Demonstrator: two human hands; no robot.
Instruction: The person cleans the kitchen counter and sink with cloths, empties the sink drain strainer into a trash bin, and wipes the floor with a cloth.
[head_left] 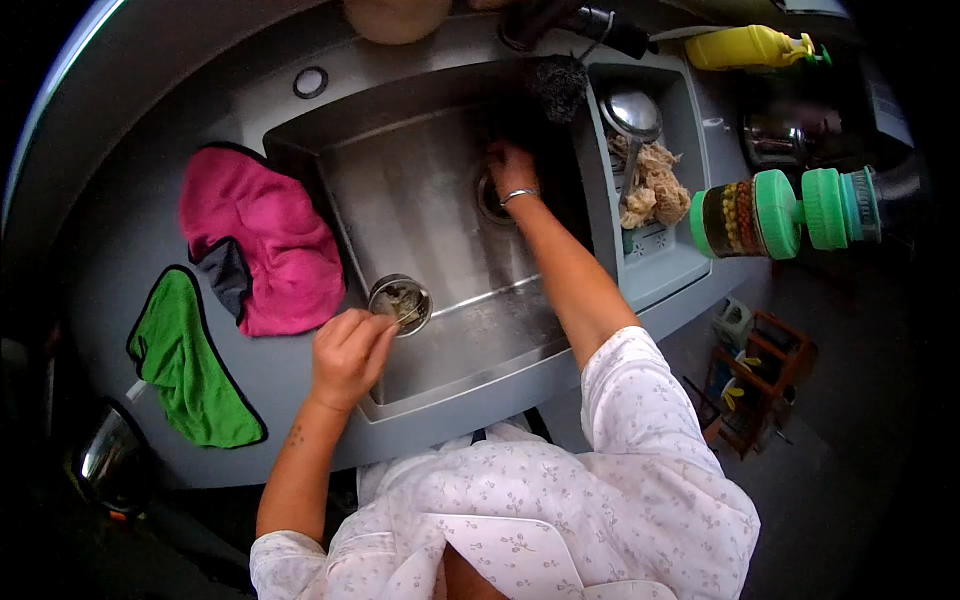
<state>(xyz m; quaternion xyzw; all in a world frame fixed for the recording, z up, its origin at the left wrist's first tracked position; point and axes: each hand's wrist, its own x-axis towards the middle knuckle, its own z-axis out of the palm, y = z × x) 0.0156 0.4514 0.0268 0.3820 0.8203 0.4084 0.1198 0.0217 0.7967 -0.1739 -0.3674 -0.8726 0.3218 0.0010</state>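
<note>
Apparently the left hand (350, 350) is nearly closed, thumb and fingertips pinched at the near edge of a metal sink strainer basket (429, 312). The basket is at the front left corner of the stainless-steel sink (400, 190), with wet-looking scraps (402, 302) inside; whether it rests on the metal cannot be told. Because only fingertips hold one side, a slip or tilt could spill scraps into the basin. The right hand (513, 168) is at the drain opening (486, 208), fingers in shadow, so how far they are open, or whether they grip anything, cannot be told. With the basket away from that opening, loose scraps could wash down and clog it, and the bracelet (519, 194) might snag on its rim.
</note>
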